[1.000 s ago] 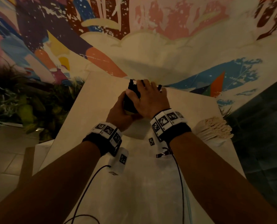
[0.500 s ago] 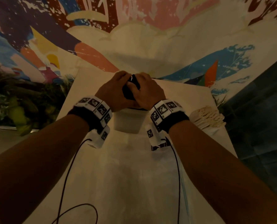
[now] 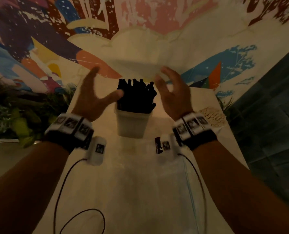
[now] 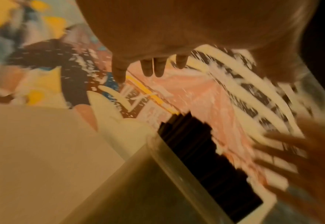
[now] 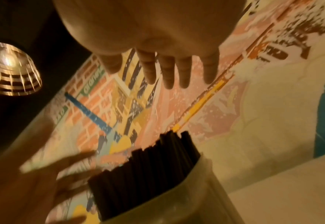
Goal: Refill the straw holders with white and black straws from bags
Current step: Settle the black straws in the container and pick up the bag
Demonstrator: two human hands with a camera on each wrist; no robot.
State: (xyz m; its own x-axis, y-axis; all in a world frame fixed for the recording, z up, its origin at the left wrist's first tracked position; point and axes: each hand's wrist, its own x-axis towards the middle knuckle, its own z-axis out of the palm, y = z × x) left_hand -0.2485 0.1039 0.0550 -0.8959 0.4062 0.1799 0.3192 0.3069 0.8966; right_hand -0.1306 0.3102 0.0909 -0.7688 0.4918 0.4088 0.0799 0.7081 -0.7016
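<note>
A square pale holder (image 3: 132, 124) stands on the white table (image 3: 140, 191), packed with upright black straws (image 3: 136, 96). My left hand (image 3: 96, 95) hovers just left of the straws, fingers spread, thumb tip near the bundle. Just right of them my right hand (image 3: 172, 93) is held with its fingers spread, apart from the straws. Neither hand holds anything. The left wrist view shows the holder (image 4: 158, 189) and black straws (image 4: 202, 154) below my straight fingers (image 4: 154, 68). In the right wrist view the black straws (image 5: 148, 171) rise from the holder (image 5: 186, 201).
A bundle of white straws (image 3: 213, 116) lies at the table's right edge. Green plants (image 3: 14, 115) stand left of the table. A painted wall (image 3: 140, 31) rises behind it. Dark tiled floor (image 3: 272, 132) is on the right. A lamp (image 5: 10, 68) hangs overhead.
Both hands were clasped over the tops of the black straws; now they have let go and drawn apart to either side, leaving the bundle standing in the holder.
</note>
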